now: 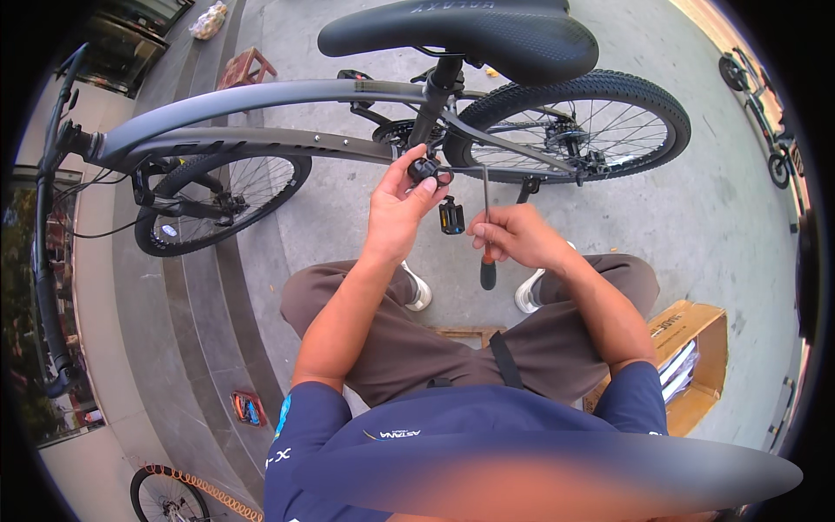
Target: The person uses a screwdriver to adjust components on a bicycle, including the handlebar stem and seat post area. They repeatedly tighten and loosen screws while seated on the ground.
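Here the left hand (400, 207) pinches a black fitting (424, 169), right hand (520, 237) gripping a bent tool (489, 275) beside it.

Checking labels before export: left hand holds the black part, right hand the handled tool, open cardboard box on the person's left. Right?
Not quite: the open cardboard box is on the person's right, as the head view shows. The left hand does hold the black part and the right hand the handled tool.
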`<action>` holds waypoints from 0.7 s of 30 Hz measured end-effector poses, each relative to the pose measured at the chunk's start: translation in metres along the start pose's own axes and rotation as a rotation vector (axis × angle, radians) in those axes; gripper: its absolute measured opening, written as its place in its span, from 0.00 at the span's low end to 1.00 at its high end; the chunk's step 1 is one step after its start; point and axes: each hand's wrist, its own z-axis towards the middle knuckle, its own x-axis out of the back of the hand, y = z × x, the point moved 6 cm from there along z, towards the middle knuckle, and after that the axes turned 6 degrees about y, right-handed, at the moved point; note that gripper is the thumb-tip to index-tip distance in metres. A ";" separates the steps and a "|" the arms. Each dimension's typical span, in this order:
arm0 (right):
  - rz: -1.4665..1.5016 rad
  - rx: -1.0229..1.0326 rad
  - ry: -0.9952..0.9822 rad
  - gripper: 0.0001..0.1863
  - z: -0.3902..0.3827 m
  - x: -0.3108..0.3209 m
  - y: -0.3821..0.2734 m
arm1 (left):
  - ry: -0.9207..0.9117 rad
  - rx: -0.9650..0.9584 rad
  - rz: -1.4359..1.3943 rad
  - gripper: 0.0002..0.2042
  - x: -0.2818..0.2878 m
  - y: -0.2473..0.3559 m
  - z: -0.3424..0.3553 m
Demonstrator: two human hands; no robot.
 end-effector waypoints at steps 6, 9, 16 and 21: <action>-0.241 -0.067 -0.212 0.14 -0.012 -0.013 -0.010 | 0.037 0.036 -0.108 0.28 0.000 -0.003 0.001; -0.232 -0.068 -0.182 0.14 -0.011 -0.014 -0.011 | 0.009 0.045 -0.107 0.27 -0.002 -0.005 0.000; -0.243 -0.074 -0.173 0.14 -0.010 -0.011 -0.004 | 0.026 0.044 -0.102 0.27 -0.001 -0.006 0.000; -0.250 -0.086 -0.172 0.14 -0.011 -0.012 -0.008 | 0.017 0.048 -0.062 0.27 -0.001 -0.005 -0.001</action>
